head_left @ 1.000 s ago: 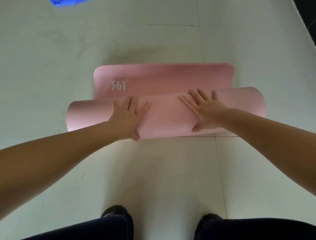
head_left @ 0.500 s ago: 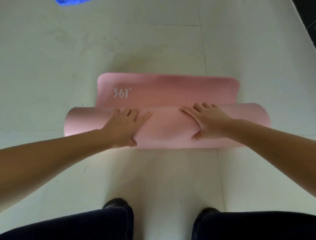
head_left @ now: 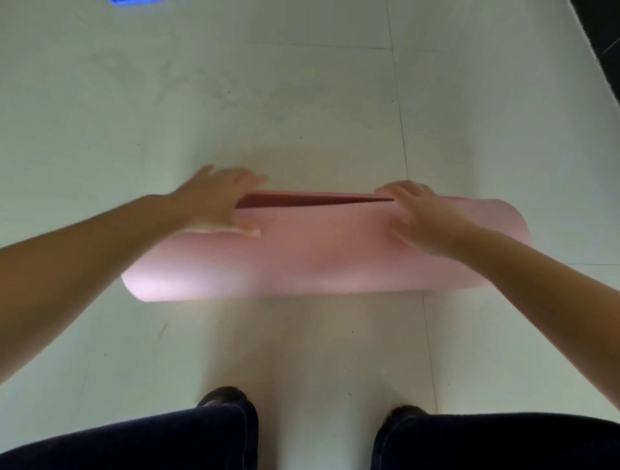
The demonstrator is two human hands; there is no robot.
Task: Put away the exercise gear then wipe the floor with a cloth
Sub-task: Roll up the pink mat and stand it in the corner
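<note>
A pale, glossy tiled floor [head_left: 302,84] fills nearly the whole frame, crossed by thin grout lines, with a dark strip cutting the upper right corner.

Across the middle of the frame lies the rolled pink foam exercise mat [head_left: 322,258], a long cylinder stretched from left of centre to the right side, resting on the floor. Along its upper edge a dark, narrow wedge of shadow shows where the mat's loose end meets the roll. The mat and both hands are blurred.

Two legs in dark trousers [head_left: 167,442] fill the bottom edge, with the toes of dark shoes [head_left: 221,396] showing just above them.

The left hand [head_left: 214,204] lies on the upper left part of the roll, fingers extended flat over its top edge, thumb pressed against the near face of the mat. The right hand [head_left: 422,214] rests on the upper right part of the roll, fingers spread and lightly bent over the top; it touches the mat with an open palm rather than gripping it.

A small bright blue object [head_left: 134,2] sits cut off at the top left edge, too little in view to identify.
</note>
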